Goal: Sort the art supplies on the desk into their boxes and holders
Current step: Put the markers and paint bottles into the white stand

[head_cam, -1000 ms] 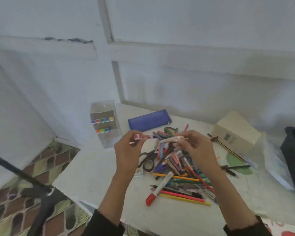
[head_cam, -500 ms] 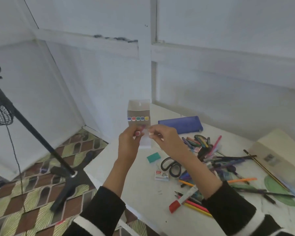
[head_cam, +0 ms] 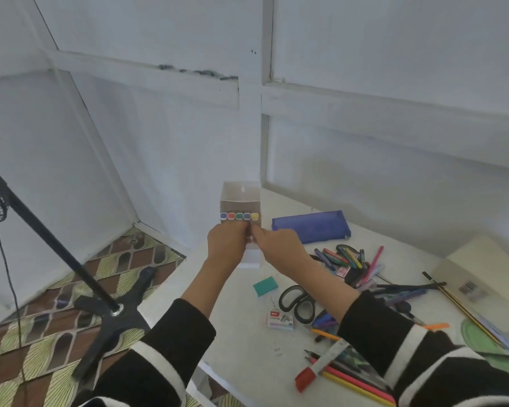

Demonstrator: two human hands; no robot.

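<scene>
A clear marker holder stands at the desk's far left corner, with a row of coloured marker caps showing in its upper shelf. My left hand and my right hand meet fingertip to fingertip at the holder's front, just below that row. Between the fingertips they pinch a small marker, mostly hidden by the fingers. A heap of loose pens and pencils lies to the right of my right forearm.
On the desk lie a blue pencil case, a green eraser, black scissors, a staples box and a red-capped marker. A beige box sits at the right. A fan stand is on the floor beside the desk's left edge.
Both hands have moved away from the pen heap, left and forward to the holder's front. My view has swung left, so the holder now sits at the centre.
</scene>
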